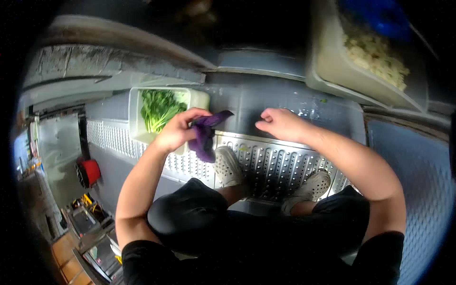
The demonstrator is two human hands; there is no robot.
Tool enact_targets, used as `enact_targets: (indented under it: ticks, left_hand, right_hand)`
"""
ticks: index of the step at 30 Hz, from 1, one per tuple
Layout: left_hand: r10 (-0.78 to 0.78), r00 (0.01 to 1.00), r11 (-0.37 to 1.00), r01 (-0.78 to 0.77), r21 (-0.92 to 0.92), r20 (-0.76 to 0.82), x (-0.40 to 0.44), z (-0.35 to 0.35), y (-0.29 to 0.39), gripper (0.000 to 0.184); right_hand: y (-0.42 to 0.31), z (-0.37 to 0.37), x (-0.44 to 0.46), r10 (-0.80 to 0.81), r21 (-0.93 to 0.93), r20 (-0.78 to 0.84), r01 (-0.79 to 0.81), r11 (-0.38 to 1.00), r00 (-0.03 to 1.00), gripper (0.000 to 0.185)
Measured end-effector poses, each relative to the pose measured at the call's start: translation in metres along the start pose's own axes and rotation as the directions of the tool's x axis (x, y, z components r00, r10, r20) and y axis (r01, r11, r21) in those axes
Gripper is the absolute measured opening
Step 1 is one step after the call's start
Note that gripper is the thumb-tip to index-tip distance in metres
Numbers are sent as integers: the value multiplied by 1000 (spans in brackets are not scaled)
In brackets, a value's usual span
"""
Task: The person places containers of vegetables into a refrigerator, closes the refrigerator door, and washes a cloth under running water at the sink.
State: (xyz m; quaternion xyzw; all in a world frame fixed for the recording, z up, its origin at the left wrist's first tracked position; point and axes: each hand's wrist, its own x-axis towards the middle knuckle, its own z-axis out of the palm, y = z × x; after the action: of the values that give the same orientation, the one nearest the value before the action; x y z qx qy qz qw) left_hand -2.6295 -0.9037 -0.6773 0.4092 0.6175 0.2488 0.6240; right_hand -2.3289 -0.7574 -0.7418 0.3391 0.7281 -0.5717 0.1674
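Note:
My left hand (179,130) is closed on a crumpled purple cloth (204,137), which hangs down from the fingers and spreads out to the right. Close beside that hand, on its left, a pale plastic tub (198,99) holds leafy green vegetables (161,109) with light stems. My right hand (284,124) is over the grey floor (242,95), its fingers curled in and the thumb near the index finger. Nothing shows between them. The two hands are apart, and the cloth does not touch the right one.
A larger pale bin (327,71) with pale chopped food (375,59) and something blue stands at upper right. Perforated metal drain covers (266,161) run under my clogs (228,166). Water and green scraps lie on the floor. A red object (89,172) is at left.

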Motion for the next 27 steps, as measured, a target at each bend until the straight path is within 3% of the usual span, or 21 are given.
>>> enact_targets:
  ticks: [1, 3, 6, 7, 9, 10, 11, 13, 14, 16, 17, 19, 20, 21, 23, 24, 25, 27]
  left_hand:
    - [-34, 994, 992, 20, -128, -108, -22, -9, -11, 57]
    - [-5, 961, 949, -83, -305, -277, -67, -33, -24, 57]
    - [9, 794, 902, -269, -337, -608, -123, -59, -61, 59]
    - [107, 761, 817, -434, -380, -640, -140, -67, -74, 63]
    - [0, 731, 746, -454, -487, -682, -178, -94, -99, 66]
    - [-4, 643, 780, -477, -405, -766, -192, -101, -107, 71]
    - [-69, 610, 737, -501, -453, -789, -206, -112, -115, 75]
    - [-104, 507, 682, -589, -432, -856, -227, -133, -138, 68]
    - [-113, 493, 669, -604, -432, -863, -233, -145, -150, 62]
    - [-186, 475, 622, -621, -478, -860, -246, -172, -181, 46]
    - [-186, 445, 631, -629, -454, -876, -245, -179, -189, 42]
    - [-185, 522, 609, -604, -514, -833, -238, -186, -196, 45]
    - [-249, 474, 603, -606, -519, -844, -223, -178, -186, 48]
    - [-225, 455, 635, -603, -484, -862, -210, -176, -189, 55]
    - [-125, 660, 605, -541, -584, -741, -187, -169, -187, 61]
    - [-140, 743, 602, -461, -652, -654, -178, -164, -187, 65]
    - [-261, 726, 580, -409, -704, -636, -168, -165, -206, 65]
    - [-203, 878, 622, -226, -750, -433, -152, -175, -256, 64]
  right_hand:
    - [-5, 11, 28, 10, 52, 54, -13, 999, 998, 70]
    - [-29, 48, 80, 31, 362, 132, -78, 929, 991, 86]
    - [-90, 108, 140, 46, 415, 130, -97, 905, 990, 102]
    - [-108, 128, 152, 68, 446, 112, -112, 888, 991, 104]
    - [-121, 170, 194, 107, 349, -63, -79, 934, 992, 93]
    - [-124, 172, 202, 111, 379, -52, -83, 922, 992, 85]
    - [-127, 175, 209, 115, 409, -42, -88, 908, 993, 78]
    - [-119, 153, 196, 89, 611, 174, -178, 771, 981, 59]
    - [-111, 146, 189, 102, 620, 137, -166, 767, 985, 36]
    - [-83, 129, 164, 190, 630, 103, -212, 747, 976, 26]
    - [-66, 122, 147, 165, 611, 164, -231, 757, 973, 26]
    - [-25, 110, 105, 215, 616, 207, -298, 729, 954, 29]
    - [-10, 96, 78, 254, 616, 243, -351, 706, 936, 34]
    - [-4, 86, 49, 398, 657, 225, -440, 612, 889, 44]
    - [35, 72, 7, 410, 737, 284, -471, 484, 866, 54]
    - [45, 69, -17, 478, 735, 228, -472, 487, 848, 57]
    - [50, 68, -40, 510, 735, 195, -469, 490, 838, 59]
    - [64, 79, -82, 565, 752, 142, -460, 472, 813, 55]
